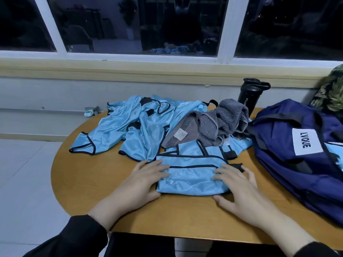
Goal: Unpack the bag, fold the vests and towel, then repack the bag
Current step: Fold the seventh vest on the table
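A light blue vest with black trim [191, 175] lies folded on the round wooden table [92, 175] in front of me. My left hand [141, 180] rests flat on its left edge, fingers straight. On the vest's right edge my right hand [239, 188] presses down with its fingers spread. Behind it, several more blue vests [137, 125] lie crumpled in a heap. A grey striped towel [213, 123] is bunched on top of them. The navy bag with a white LVQUE label [297, 160] sits at the right, with blue fabric showing at its opening.
A black shaker bottle [248, 95] stands at the table's back, behind the towel. A camouflage-patterned item [332, 91] is at the far right by the wall. The window sill [148, 71] runs behind the table. White floor tiles [24, 182] lie to the left.
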The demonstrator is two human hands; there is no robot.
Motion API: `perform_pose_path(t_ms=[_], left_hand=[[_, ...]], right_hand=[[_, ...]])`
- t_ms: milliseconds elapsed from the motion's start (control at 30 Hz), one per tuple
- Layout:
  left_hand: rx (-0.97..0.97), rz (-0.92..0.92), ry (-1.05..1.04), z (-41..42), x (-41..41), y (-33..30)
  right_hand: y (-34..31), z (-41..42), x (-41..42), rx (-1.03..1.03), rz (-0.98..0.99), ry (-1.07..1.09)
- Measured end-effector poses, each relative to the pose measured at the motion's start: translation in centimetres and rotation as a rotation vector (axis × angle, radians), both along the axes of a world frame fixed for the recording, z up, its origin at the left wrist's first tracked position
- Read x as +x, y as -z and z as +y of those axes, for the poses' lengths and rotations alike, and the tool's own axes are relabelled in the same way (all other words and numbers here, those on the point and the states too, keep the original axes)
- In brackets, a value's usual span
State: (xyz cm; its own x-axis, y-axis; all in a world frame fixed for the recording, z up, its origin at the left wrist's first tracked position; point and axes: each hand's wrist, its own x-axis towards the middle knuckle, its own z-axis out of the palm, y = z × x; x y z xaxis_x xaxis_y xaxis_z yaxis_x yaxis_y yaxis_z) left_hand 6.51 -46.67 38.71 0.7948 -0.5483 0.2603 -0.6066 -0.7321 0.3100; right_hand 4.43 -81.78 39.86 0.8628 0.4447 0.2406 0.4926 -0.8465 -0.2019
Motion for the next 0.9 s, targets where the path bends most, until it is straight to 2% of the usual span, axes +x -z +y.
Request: perform_pose_path(t_ms=[133, 267, 400, 533, 567, 667, 733, 800, 900], left_hand=[[-0.003, -0.111, -0.033, -1.5, -0.6, -0.1], [-0.038, -0.21, -0.027, -2.9, -1.3, -0.1], [-0.005, -0.139, 0.002, -2.2, -1.1, -0.2], [0.028, -0.062, -0.011, -2.1, -0.5, -1.1], [0.025, -0.077, 0.0, -2.4, -0.4, -1.2], [-0.001, -0.207, -0.012, -4.2, -0.7, -1.3], [-0.02, -0.29, -0.027, -6.2, -1.2, -1.5], [-0.042, -0.3, 0.022, -8.1, -1.5, -2.1], [-0.046, -0.131, 0.12, -8.5, -1.3, -2.2]], right_hand=[[-0.8, 3.1, -0.7, -0.059, -0.091, 0.013], [0.0, 6.4, -1.3, -0.059, -0.061, -0.053], [0.4, 7.0, -0.9, 0.074, -0.092, -0.046], [0.8, 5.7, -0.5, 0.348, 0.0, -0.041], [0.7, 5.1, -0.5, 0.343, 0.026, -0.046], [0.2, 4.7, -1.4, 0.163, -0.045, -0.102], [0.1, 4.8, -2.3, 0.13, -0.089, -0.13], [0.3, 4.2, -2.6, 0.224, -0.112, -0.137], [-0.4, 2.1, -2.7, 0.567, 0.081, -0.017]])
